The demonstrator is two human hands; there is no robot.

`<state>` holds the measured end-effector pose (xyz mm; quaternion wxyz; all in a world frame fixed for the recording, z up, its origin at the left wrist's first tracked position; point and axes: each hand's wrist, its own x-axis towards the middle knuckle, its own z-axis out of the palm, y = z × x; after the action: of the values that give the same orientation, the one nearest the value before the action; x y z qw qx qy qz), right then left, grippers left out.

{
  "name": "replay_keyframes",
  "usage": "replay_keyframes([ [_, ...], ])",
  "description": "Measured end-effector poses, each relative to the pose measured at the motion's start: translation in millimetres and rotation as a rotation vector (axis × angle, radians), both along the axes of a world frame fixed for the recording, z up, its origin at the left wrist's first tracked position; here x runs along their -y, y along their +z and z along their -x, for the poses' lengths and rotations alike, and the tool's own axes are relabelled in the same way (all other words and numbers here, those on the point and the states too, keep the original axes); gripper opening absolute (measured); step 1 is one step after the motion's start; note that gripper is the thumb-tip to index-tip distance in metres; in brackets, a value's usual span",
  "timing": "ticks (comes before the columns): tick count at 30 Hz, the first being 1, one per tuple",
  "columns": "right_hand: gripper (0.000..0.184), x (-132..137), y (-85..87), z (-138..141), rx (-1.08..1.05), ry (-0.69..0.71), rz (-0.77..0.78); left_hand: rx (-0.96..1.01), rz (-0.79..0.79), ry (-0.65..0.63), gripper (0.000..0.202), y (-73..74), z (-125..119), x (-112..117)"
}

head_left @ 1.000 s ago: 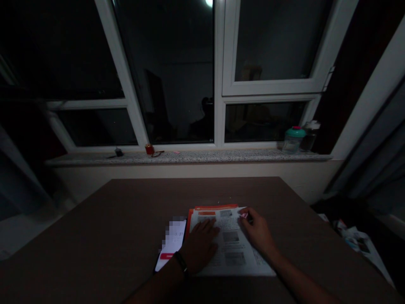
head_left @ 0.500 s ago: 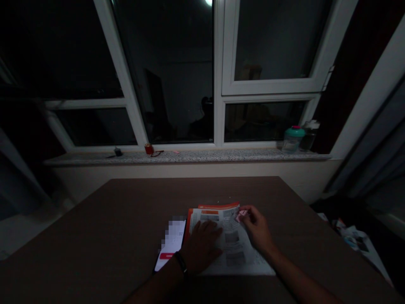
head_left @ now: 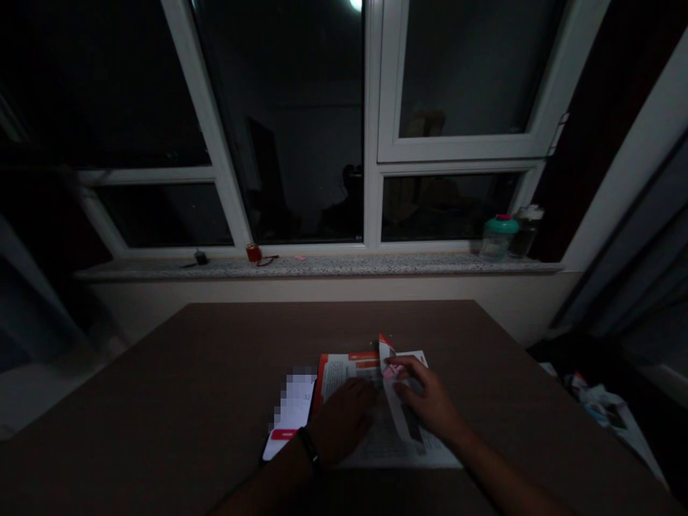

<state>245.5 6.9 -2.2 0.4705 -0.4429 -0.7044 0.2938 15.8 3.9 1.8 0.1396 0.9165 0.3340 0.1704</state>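
An open booklet (head_left: 365,455) with orange-edged printed pages lies on the dark brown table. My left hand (head_left: 344,419), a black band at its wrist, rests on the booklet with its fingers laid over the page. In my right hand (head_left: 424,398) is the edge of a raised, curling page (head_left: 396,416), pinched between thumb and fingers. A small pink slip with dark marks (head_left: 392,371) shows at those fingertips; whether it is stuck to the page I cannot tell. Left of the booklet lies a phone (head_left: 293,408) with its screen lit, partly pixelated.
Behind the table (head_left: 241,330) runs a speckled windowsill (head_left: 333,265). On it stand a red can (head_left: 253,252), a small dark bottle (head_left: 201,256) and a green-lidded bottle (head_left: 499,236) beside a clear one (head_left: 527,229). Papers (head_left: 607,412) lie beyond the right table edge.
My right hand has moved left and lifted the page, which now stands up and curls over. The pink slip has moved with it. My left hand has stayed on the booklet, fingers drawn in slightly.
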Motion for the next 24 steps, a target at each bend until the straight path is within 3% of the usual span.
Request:
replay_keyframes([
  [7, 0.039, 2, -2.6, 0, 0.045, 0.041, -0.024, 0.007, 0.016, 0.226, 0.068, -8.0, 3, -5],
  [15, 0.047, 4, -0.2, 6, 0.058, 0.146, -0.032, 0.174, 0.052, 0.131, 0.068, -7.3, 2, -6],
  [24, 0.054, 7, -0.8, 7, 0.098, 0.186, -0.028, -0.101, -0.119, 0.164, 0.074, -7.6, 4, -3],
])
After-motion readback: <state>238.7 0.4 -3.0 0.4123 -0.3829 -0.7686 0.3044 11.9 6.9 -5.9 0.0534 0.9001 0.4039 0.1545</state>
